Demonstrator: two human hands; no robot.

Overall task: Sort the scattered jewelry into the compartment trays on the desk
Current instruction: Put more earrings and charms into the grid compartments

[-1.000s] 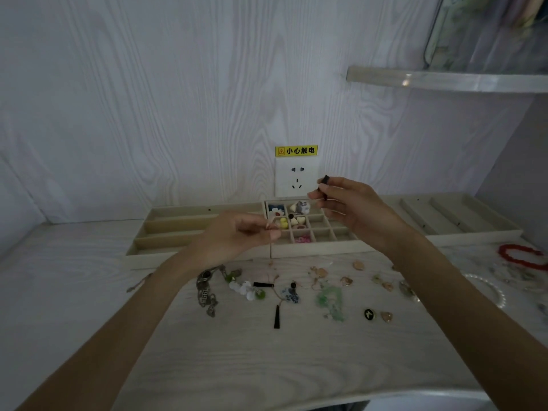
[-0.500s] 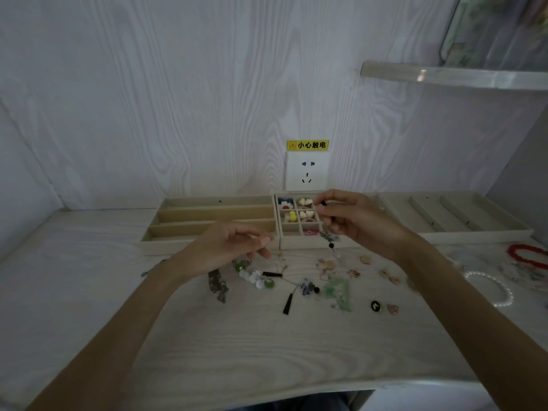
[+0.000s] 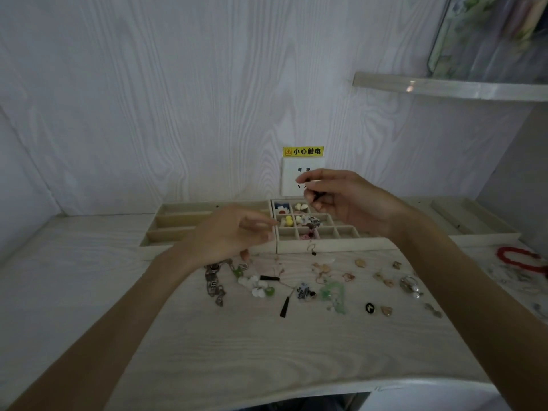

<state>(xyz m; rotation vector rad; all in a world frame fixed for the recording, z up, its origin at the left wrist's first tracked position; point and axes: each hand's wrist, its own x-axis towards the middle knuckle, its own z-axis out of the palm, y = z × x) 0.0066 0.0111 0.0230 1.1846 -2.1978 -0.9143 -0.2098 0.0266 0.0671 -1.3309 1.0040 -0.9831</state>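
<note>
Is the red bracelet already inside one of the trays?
No, the red bracelet lies on the desk at the far right, outside the right-hand tray.

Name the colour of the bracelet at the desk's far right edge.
Red bracelet, seen in the head view.

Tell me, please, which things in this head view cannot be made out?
- What the right hand pinches: dark, tiny, hidden by its fingers.
- Whether the left hand holds anything: too small to tell.
- Grid tray, right cells: behind the right hand.
- Red bracelet: cut by the right edge.
</note>
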